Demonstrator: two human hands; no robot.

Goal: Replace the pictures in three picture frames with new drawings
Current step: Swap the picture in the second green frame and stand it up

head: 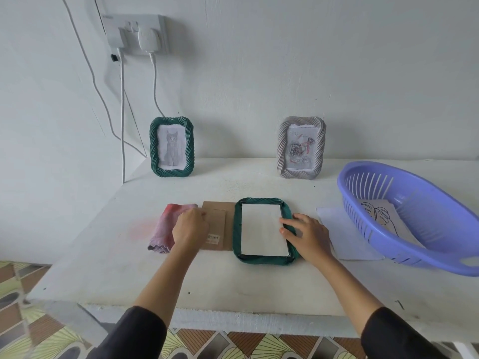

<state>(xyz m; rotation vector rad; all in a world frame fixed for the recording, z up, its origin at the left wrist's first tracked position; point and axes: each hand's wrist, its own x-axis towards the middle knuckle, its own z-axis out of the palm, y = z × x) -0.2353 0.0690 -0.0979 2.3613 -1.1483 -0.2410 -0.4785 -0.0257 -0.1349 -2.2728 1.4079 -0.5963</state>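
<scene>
A dark green frame [261, 259] lies face down mid-table with a white sheet [263, 233] in its opening. My right hand [307, 235] rests on the frame's right edge, fingertips touching the sheet. My left hand [190, 226] lies over the brown cardboard backing [216, 216] just left of the frame, fingers curled at its left edge. A second green frame with a cat drawing [171, 146] and a grey frame with a rose drawing [300, 147] stand against the wall. A leaf drawing [381, 215] lies in the purple basket [427, 250].
A pink-purple cloth [163, 229] is folded left of the backing. A loose white paper [344, 237] lies between the frame and the basket. White cables [123, 125] hang from a wall socket [137, 33] at the left. The table's front edge is near me.
</scene>
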